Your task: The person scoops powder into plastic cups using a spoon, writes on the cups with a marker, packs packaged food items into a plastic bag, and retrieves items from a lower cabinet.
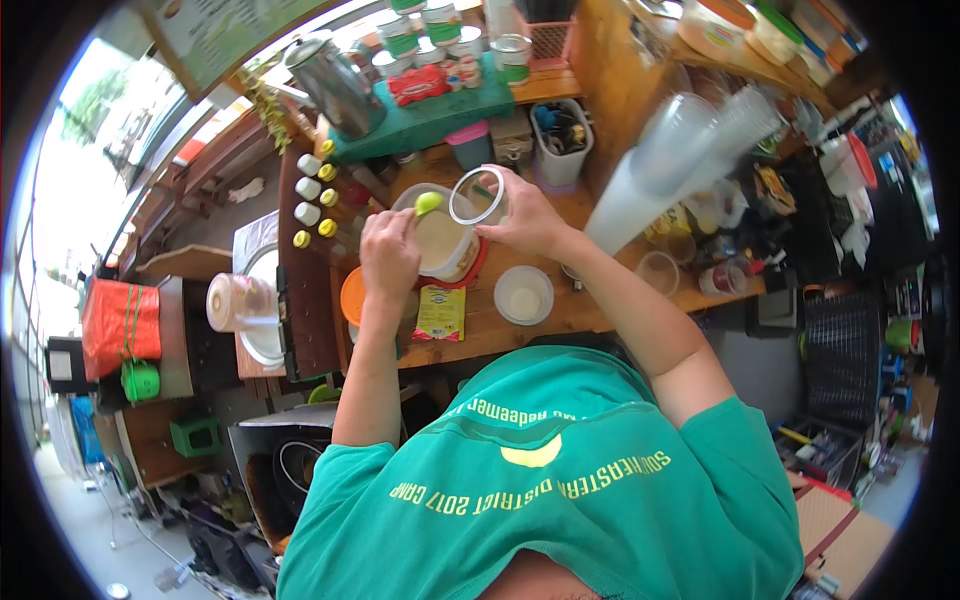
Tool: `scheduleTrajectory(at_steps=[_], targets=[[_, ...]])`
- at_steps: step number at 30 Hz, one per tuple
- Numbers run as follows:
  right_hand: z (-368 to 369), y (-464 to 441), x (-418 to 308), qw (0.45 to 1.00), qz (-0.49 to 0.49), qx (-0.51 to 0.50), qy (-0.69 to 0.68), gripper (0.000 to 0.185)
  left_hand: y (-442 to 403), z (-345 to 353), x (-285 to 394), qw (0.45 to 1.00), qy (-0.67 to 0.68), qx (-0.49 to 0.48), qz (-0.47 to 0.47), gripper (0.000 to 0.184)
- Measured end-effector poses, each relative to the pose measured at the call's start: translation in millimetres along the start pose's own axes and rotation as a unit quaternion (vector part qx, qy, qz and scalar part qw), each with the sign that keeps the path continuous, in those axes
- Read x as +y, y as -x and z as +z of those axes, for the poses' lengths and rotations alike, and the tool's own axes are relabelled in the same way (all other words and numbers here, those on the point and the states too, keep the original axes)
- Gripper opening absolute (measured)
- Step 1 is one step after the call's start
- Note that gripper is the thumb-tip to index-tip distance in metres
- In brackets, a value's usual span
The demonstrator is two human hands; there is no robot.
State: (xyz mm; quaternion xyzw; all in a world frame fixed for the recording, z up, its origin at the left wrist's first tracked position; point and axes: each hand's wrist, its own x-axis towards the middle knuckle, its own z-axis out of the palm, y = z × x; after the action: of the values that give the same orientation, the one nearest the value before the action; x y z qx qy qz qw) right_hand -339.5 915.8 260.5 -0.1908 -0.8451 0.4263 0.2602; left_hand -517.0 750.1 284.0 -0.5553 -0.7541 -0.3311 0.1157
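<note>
My left hand (390, 250) is closed on a green spoon (428, 203), whose bowl is above a large tub (440, 240) of pale powder. Close by on the right, my right hand (525, 215) grips a clear plastic cup (477, 197) by its side, tilted near the tub's rim. Whether the cup holds anything cannot be made out. Below the tub lies a yellow packet (440, 313). A clear round container (523, 296) with whitish contents stands on the wooden counter (480, 343), below my right hand.
An orange lid (353, 296) lies left of the tub. Bottles with yellow and white caps (308, 188) line the left side. Tall stacks of clear cups (650, 175) lean on the right. Behind are a steel pitcher (335, 85), cans (512, 60) and a white bin (562, 150).
</note>
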Motion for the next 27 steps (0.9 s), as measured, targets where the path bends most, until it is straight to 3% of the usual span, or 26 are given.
scheduleTrajectory(at_steps=[3, 5, 9, 11, 15, 23, 27], targets=[[-45, 48, -28, 0.994, 0.004, 0.054, -0.091, 0.089, 6, 9, -13, 0.994, -0.085, -0.053, -0.034, 0.022], [-69, 91, -39, 0.974, -0.051, 0.116, -0.186, 0.090, 11, 15, -15, 0.993, -0.102, -0.034, -0.043, 0.030], [-110, 170, -33, 0.967, 0.003, 0.145, -0.209, 0.090, 9, 19, -7, 0.993, -0.078, -0.075, -0.047, 0.029], [-122, 199, -19, 0.942, 0.089, 0.225, -0.233, 0.090, 4, 20, 2, 0.993, -0.059, -0.094, -0.041, 0.026], [-131, 221, 24, 0.920, 0.089, 0.346, -0.161, 0.090, -13, 23, 26, 0.993, -0.012, -0.116, -0.001, 0.023], [-116, 232, 75, 0.931, 0.131, 0.322, -0.114, 0.093, -42, 17, 93, 0.988, -0.041, -0.065, 0.134, 0.020], [-116, 236, 93, 0.902, 0.082, 0.353, -0.233, 0.091, -39, 10, 124, 0.987, -0.025, -0.043, 0.154, 0.019]])
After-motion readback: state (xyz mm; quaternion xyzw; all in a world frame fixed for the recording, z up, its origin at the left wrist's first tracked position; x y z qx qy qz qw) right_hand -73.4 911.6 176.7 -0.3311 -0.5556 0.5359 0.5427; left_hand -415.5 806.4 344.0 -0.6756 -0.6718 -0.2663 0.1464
